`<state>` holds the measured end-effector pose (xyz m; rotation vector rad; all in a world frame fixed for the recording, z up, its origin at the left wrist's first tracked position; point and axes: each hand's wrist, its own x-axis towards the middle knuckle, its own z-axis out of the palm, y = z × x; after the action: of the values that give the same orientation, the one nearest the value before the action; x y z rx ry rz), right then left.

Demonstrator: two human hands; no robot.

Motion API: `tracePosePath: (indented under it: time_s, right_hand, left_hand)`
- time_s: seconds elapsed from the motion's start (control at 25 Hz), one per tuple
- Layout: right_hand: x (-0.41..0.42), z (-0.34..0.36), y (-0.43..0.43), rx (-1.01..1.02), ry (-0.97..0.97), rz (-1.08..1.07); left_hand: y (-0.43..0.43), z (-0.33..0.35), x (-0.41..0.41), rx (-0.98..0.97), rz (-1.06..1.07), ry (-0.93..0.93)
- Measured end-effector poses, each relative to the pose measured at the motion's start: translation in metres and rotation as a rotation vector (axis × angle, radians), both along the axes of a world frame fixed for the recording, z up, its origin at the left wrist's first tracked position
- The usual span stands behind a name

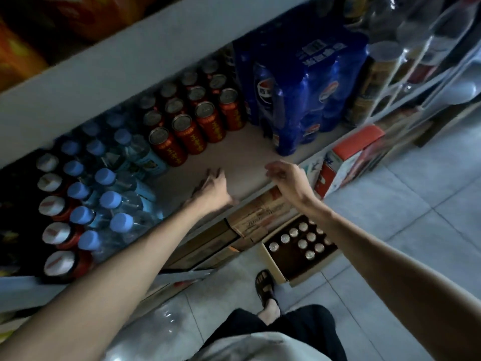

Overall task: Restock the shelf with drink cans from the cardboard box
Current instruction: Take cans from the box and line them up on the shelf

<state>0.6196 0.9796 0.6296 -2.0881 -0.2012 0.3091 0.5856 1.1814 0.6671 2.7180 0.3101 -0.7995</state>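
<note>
Here, left hand and right hand, empty and relaxed, at shelf front edge; cans seem stiff, slick: grip sides

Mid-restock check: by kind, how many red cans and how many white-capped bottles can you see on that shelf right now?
Red drink cans with silver tops: 12
Red bottles with white caps: 5
Total: 17, counting only tops that show; the back of the shelf is too dark to tell.
</note>
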Motion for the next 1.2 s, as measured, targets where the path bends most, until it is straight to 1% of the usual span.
tracePosePath:
  time_s: [0.08, 0.12, 0.16, 0.2, 0.24, 0.32, 0.4, 0.48, 0.56, 0.6, 0.68, 0.76, 0.8, 0.88, 1.0, 1.08, 1.2]
  right_hand:
    - [-0.027, -0.011, -0.050, -0.028, 0.033, -0.040]
    - [-0.039, -0.020, -0.074, -0.064, 0.071, -0.074]
    - [-0.051, -0.032, -0.096, -0.103, 0.122, -0.115]
    - [-0.063, -0.046, -0.119, -0.144, 0.181, -0.165]
    - [-0.074, -0.058, -0.137, -0.178, 0.238, -0.201]
    - [-0.095, -0.090, -0.170, -0.234, 0.338, -0.218]
    - [-0.111, -0.133, -0.200, -0.272, 0.417, -0.199]
    - [-0.121, -0.187, -0.221, -0.283, 0.481, -0.212]
    - [-0.125, -0.255, -0.230, -0.284, 0.506, -0.257]
    - [-0.127, -0.287, -0.230, -0.286, 0.542, -0.252]
    - [-0.127, -0.365, -0.223, -0.307, 0.653, -0.139]
    - [-0.129, -0.459, -0.210, -0.359, 0.719, -0.007]
    - [-0.128, -0.504, -0.202, -0.410, 0.694, 0.026]
    - [-0.118, -0.585, -0.183, -0.544, 0.546, 0.026]
    - [-0.097, -0.670, -0.155, -0.687, 0.293, 0.027]
    - [-0.081, -0.718, -0.143, -0.764, 0.201, 0.044]
    - [-0.071, -0.760, -0.133, -0.951, 0.121, 0.063]
  left_hand:
    - [-0.043, 0.005, -0.002, -0.054, -0.086, -0.318]
    - [-0.068, 0.007, 0.000, -0.121, -0.124, -0.437]
    - [-0.094, 0.006, 0.003, -0.196, -0.155, -0.494]
    - [-0.120, 0.000, 0.004, -0.263, -0.193, -0.483]
    - [-0.142, -0.010, 0.005, -0.305, -0.241, -0.424]
    - [-0.177, -0.046, -0.002, -0.364, -0.303, -0.214]
    - [-0.202, -0.102, -0.016, -0.458, -0.243, 0.007]
    - [-0.216, -0.175, -0.028, -0.517, -0.094, 0.186]
    - [-0.223, -0.256, -0.035, -0.523, 0.118, 0.302]
    - [-0.221, -0.293, -0.037, -0.521, 0.257, 0.326]
    - [-0.212, -0.373, -0.039, -0.467, 0.531, 0.337]
    - [-0.197, -0.463, -0.045, -0.377, 0.667, 0.359]
    - [-0.189, -0.504, -0.048, -0.337, 0.702, 0.361]
    - [-0.173, -0.584, -0.054, -0.281, 0.748, 0.325]
    - [-0.152, -0.663, -0.056, -0.176, 0.724, 0.244]
    - [-0.142, -0.702, -0.055, -0.120, 0.728, 0.212]
    - [-0.134, -0.730, -0.055, -0.092, 0.698, 0.204]
